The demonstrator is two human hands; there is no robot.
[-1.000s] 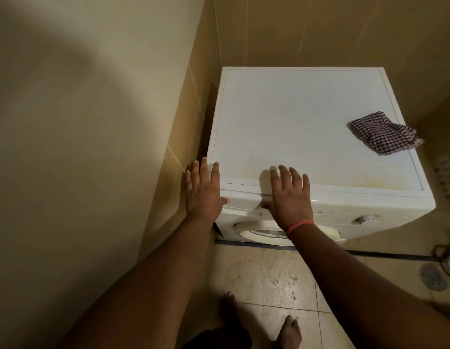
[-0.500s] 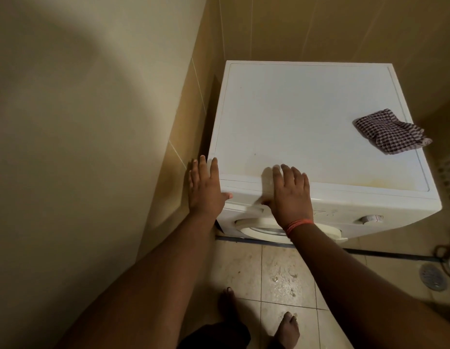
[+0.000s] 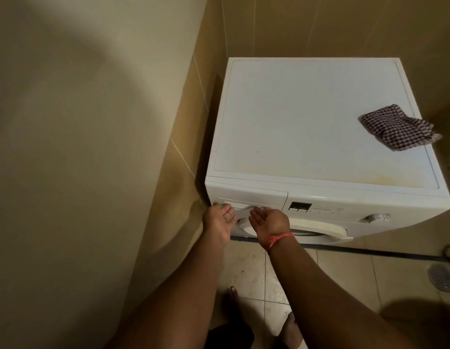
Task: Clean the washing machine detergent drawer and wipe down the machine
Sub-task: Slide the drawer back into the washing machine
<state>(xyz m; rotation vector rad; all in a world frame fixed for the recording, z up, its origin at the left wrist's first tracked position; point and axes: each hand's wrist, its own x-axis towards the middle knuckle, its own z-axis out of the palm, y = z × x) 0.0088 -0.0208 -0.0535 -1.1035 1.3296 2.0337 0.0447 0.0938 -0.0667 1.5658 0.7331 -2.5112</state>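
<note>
A white front-loading washing machine (image 3: 314,127) stands in the corner. Its detergent drawer (image 3: 246,197) is closed at the upper left of the front panel. My left hand (image 3: 220,221) is turned palm up, its fingertips at the drawer's lower left edge. Beside it, my right hand (image 3: 268,220), with a red band at the wrist, is also palm up with its fingertips under the drawer's handle recess. Neither hand holds anything. A checked cloth (image 3: 397,127) lies crumpled at the right edge of the machine's top.
A tiled wall (image 3: 191,137) stands close against the machine's left side. The front panel has a small display (image 3: 300,206) and a dial (image 3: 376,217). A floor drain (image 3: 442,277) sits at the right. My bare feet (image 3: 234,303) stand on the tiled floor.
Both hands left the machine's top front edge, dropped to the drawer front and turned palm up. The view has tilted so the front panel shows.
</note>
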